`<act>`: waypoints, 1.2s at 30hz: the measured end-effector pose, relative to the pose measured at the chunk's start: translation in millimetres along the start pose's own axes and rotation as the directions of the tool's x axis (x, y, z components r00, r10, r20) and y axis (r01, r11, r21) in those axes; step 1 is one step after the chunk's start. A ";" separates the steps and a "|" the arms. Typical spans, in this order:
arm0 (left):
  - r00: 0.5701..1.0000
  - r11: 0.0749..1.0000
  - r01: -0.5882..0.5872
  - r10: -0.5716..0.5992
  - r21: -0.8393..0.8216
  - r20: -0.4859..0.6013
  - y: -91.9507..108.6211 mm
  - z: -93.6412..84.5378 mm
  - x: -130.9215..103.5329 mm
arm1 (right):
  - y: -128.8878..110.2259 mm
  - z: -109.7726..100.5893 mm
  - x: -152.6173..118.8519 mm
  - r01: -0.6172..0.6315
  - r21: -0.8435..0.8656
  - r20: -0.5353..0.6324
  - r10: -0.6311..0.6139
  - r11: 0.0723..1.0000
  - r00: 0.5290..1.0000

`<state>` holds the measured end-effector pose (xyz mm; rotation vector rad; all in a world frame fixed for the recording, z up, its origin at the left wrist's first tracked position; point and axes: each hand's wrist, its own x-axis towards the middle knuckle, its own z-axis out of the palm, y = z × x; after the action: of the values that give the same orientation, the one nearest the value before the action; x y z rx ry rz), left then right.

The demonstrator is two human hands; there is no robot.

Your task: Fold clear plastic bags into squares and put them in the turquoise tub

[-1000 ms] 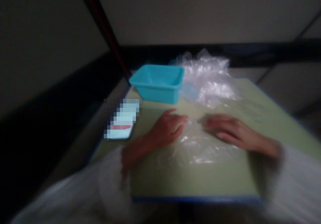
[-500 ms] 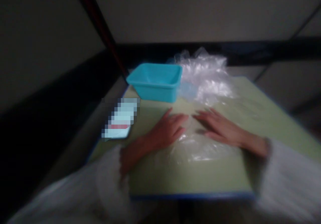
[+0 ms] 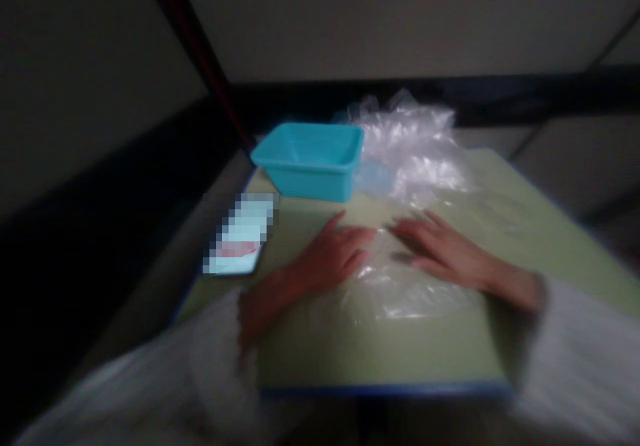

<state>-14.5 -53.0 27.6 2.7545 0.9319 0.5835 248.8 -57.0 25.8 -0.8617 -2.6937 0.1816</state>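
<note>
A clear plastic bag [image 3: 405, 296] lies flat on the table in front of me, its outline hard to make out. On its left side rests my left hand [image 3: 335, 253], fingers stretched toward the middle and the thumb apart. My right hand [image 3: 440, 249] is over the bag's right side, fingers spread and pointing left, slightly blurred. Neither hand grips anything. Beyond the hands lies a crumpled heap of clear plastic bags [image 3: 415, 146].
A turquoise plastic basin [image 3: 313, 183] stands at the back left of the green table [image 3: 390, 359], touching or close to the heap. A lit phone [image 3: 240, 239], partly pixelated, lies along the left edge. A wall [image 3: 400, 19] rises behind the table.
My right hand has shifted slightly to the right, away from the left one. My left hand stays nearly in place on the bag.
</note>
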 end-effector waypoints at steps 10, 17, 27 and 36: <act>0.992 0.956 -0.015 0.052 0.295 -0.117 -10.2 -9.8 -3.2 | -0.5 -18.1 -15.5 0.112 0.057 -0.026 -0.110 0.992 0.994; 0.997 0.949 0.013 0.010 0.314 -0.072 -9.9 -8.6 -2.7 | -7.6 -17.9 -15.8 0.178 0.110 0.005 -0.179 0.978 0.984; 0.998 0.972 0.065 -0.056 0.227 -0.042 -6.4 -7.5 -1.3 | -23.8 -17.9 -14.7 0.261 0.184 0.008 -0.267 0.948 0.964; 0.996 0.984 0.071 -0.078 0.164 0.040 -3.0 -4.6 -1.6 | -52.4 -16.2 -11.1 0.317 0.249 0.048 -0.338 0.915 0.940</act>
<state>-19.2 -51.5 30.4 2.8459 1.1133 0.4483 234.1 -105.5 49.4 -0.3301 -2.7743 0.4652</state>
